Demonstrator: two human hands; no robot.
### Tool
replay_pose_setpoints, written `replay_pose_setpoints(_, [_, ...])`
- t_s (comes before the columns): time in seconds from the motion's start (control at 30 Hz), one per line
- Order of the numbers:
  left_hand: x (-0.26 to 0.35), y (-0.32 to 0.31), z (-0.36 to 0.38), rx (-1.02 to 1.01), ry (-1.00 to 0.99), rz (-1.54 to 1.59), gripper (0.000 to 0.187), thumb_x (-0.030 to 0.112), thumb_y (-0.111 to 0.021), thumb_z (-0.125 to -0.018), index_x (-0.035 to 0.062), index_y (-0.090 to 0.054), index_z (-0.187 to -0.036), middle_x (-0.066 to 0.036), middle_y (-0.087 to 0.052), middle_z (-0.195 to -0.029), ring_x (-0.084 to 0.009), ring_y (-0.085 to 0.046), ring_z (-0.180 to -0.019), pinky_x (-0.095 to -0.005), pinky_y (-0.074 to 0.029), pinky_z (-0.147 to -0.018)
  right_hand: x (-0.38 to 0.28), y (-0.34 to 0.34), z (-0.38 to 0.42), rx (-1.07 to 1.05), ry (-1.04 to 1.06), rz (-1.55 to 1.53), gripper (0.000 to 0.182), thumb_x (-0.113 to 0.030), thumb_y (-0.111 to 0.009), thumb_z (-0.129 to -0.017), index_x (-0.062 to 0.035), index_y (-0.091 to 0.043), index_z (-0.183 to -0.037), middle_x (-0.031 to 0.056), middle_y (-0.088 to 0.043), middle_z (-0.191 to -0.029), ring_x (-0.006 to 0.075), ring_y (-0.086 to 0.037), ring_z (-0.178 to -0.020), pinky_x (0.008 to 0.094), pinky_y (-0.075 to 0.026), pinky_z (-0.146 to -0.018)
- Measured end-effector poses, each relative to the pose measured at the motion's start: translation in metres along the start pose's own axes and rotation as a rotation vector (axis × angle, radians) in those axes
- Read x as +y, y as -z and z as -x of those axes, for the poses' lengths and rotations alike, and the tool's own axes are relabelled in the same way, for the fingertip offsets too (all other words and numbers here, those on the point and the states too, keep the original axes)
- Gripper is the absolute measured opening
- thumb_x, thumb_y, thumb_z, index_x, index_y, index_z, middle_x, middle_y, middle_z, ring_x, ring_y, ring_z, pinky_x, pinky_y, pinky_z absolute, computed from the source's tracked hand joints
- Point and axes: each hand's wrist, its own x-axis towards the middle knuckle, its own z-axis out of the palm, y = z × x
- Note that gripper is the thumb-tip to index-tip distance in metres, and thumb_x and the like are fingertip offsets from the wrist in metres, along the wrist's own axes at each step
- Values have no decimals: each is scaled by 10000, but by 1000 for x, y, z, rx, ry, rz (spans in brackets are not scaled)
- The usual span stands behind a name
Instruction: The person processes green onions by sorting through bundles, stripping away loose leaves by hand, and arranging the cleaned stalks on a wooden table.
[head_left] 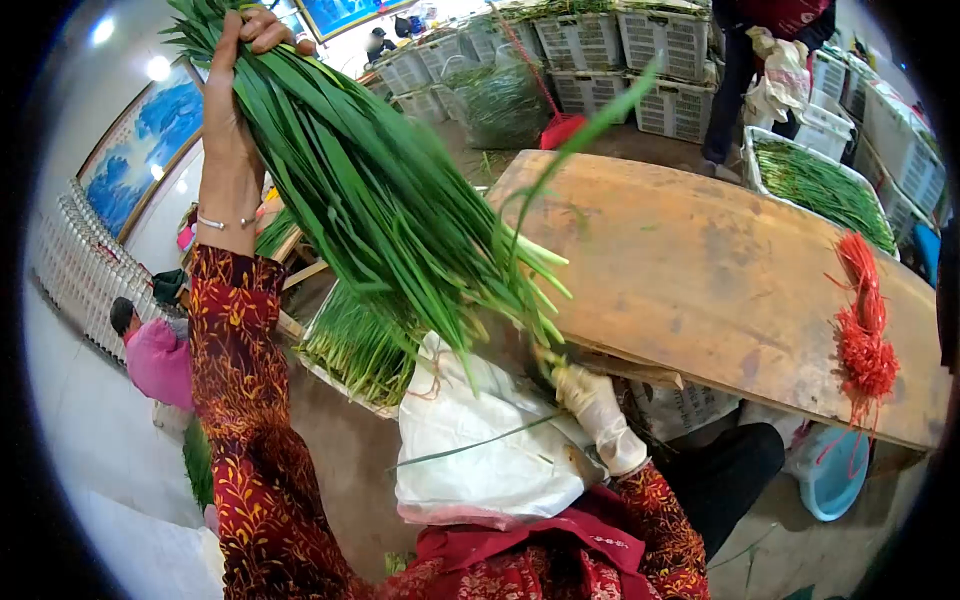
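Observation:
My left hand, raised at the upper left, is closed around the leafy end of a big bunch of garlic chives. The bunch slants down to the right, its pale stem ends loosely spread. Below those ends is my right hand in a whitish glove, its fingers closed on a few chive strands at the lower tip. One loose blade sticks up blurred to the right. A white plastic sheet covers my lap, with a thin chive leaf lying across it.
A wooden table stands ahead, with a bundle of red ties at its right. Crates of chives sit behind it and at my left. Stacked white crates line the back. A blue basin is at right. Two people are nearby.

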Motion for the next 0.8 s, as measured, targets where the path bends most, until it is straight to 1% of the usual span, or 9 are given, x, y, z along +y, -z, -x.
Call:
replay_pose_setpoints(0.17, [15,15,-2,35,-65,15,159,205,-523,-888,105,-426,-810,46,-406,-690,-73,-451,-658,-281,-399,-756,258,-42,47,-207,220,994,406,-296,-412,-864,-100,-480,-1213,138,-570,-1130,236,-619,-907,374,-491,-729])
replay_pose_setpoints(0.27, [15,15,-11,-137,31,72,159,201,-529,-884,105,-428,-809,45,-399,-680,-72,-447,-654,-276,-397,-746,25,-4,41,-377,-34,1254,479,-392,-507,-811,-96,-453,-1184,97,-626,-913,225,-631,-749,372,-468,-673])
replay_pose_setpoints(0.33, [0,-2,-19,-117,78,119,175,223,-541,-879,112,-439,-790,56,-405,-671,-52,-454,-640,-273,-407,-727,-17,10,42,-170,204,1138,423,-359,-515,-822,-84,-473,-1141,99,-623,-757,246,-620,-667,365,-448,-542])
replay_pose_setpoints(0.43, [-47,-20,-26,-174,167,145,188,272,-559,-864,124,-452,-816,73,-421,-683,-27,-462,-624,-273,-426,-718,-26,24,40,-230,180,727,379,-347,-525,-827,-55,-542,-1069,186,-609,-868,343,-597,-751,393,-474,-639])
replay_pose_setpoints(0.47, [-67,-30,-28,-146,168,144,192,286,-564,-858,127,-458,-832,78,-428,-688,-20,-464,-623,-272,-433,-719,-12,26,41,-322,35,595,485,-379,-494,-834,-35,-486,-1176,183,-600,-1008,351,-581,-889,394,-454,-784])
replay_pose_setpoints(0.6, [-165,-37,-41,-103,349,265,204,296,-577,-845,122,-473,-863,75,-456,-706,-29,-514,-632,-329,-494,-734,19,21,41,-465,-71,649,524,-483,-432,-847,-64,-518,-1150,195,-600,-974,356,-578,-886,397,-464,-760])
replay_pose_setpoints(0.63, [-193,-38,-48,-98,414,326,206,290,-577,-844,118,-465,-852,68,-464,-711,-42,-526,-634,-351,-503,-735,0,24,35,-549,-256,676,508,-485,-437,-844,-61,-537,-1105,180,-606,-964,356,-582,-859,412,-464,-739])
replay_pose_setpoints(0.73, [-289,-27,-84,-211,571,553,211,277,-565,-855,105,-448,-821,48,-476,-704,-78,-551,-648,-388,-514,-738,51,26,43,-372,67,569,432,-408,-441,-869,-54,-519,-1105,192,-608,-823,379,-578,-752,443,-461,-652])
replay_pose_setpoints(0.8, [-343,-19,-107,-204,611,470,264,324,-531,-872,64,-486,-877,1,-534,-754,-109,-550,-615,-378,-510,-777,35,37,42,-338,74,618,382,-361,-452,-870,-35,-530,-1053,174,-608,-783,369,-577,-722,444,-459,-642])
